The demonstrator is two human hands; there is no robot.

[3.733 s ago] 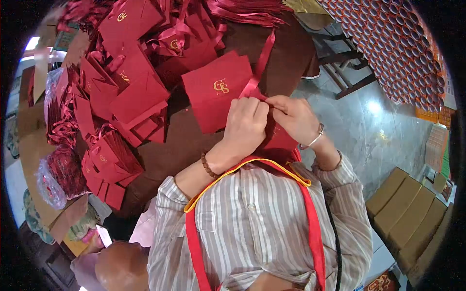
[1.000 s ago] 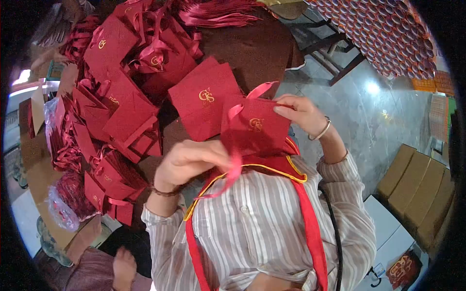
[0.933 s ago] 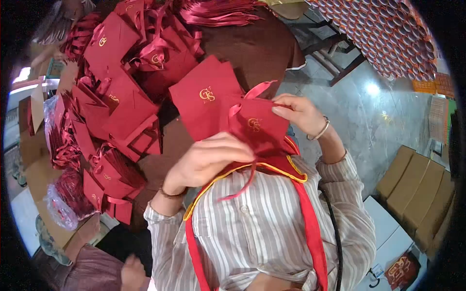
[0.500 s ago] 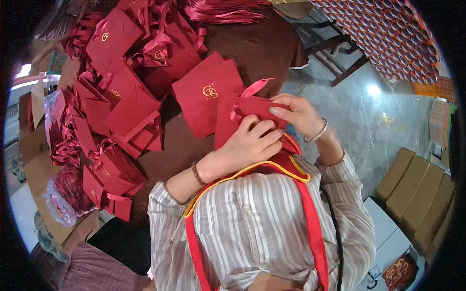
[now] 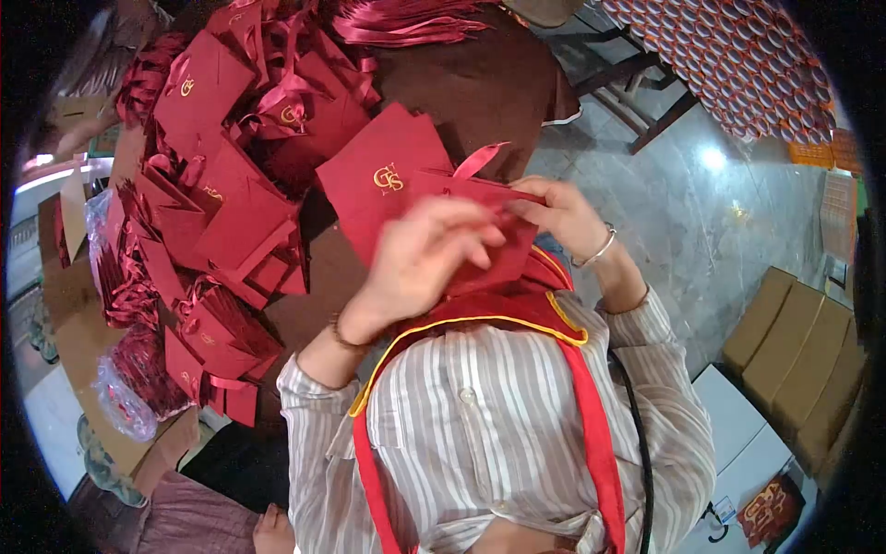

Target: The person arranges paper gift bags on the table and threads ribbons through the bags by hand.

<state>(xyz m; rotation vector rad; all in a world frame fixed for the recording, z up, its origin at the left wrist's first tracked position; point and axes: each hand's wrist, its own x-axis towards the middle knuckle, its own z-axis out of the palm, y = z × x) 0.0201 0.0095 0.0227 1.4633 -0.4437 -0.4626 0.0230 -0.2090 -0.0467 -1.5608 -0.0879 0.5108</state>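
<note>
A red paper gift bag (image 5: pixel 512 254) stands at my chest, with a loop of shiny red ribbon (image 5: pixel 482 159) at its top edge. My right hand (image 5: pixel 561 217), with a silver bangle at the wrist, pinches the bag's upper right edge between thumb and fingers. In front of the bag's left side is my left hand (image 5: pixel 429 249), blurred, its fingers loosely bent and apart with nothing seen in them. It partly hides the bag. Just beyond lie flat red bags (image 5: pixel 378 152) with a gold monogram.
Many red bags (image 5: pixel 240 231) with ribbons are heaped at the left of the brown-covered table (image 5: pixel 461 83). Ribbon bundles (image 5: pixel 406 20) lie at the far edge. Cardboard boxes (image 5: pixel 784 351) stand at right. Another person's hand (image 5: pixel 270 531) shows at lower left.
My left hand has come away from the bag's top edge, moving left and a little toward the camera. My right hand keeps its pinch. Another person's hand has appeared at lower left.
</note>
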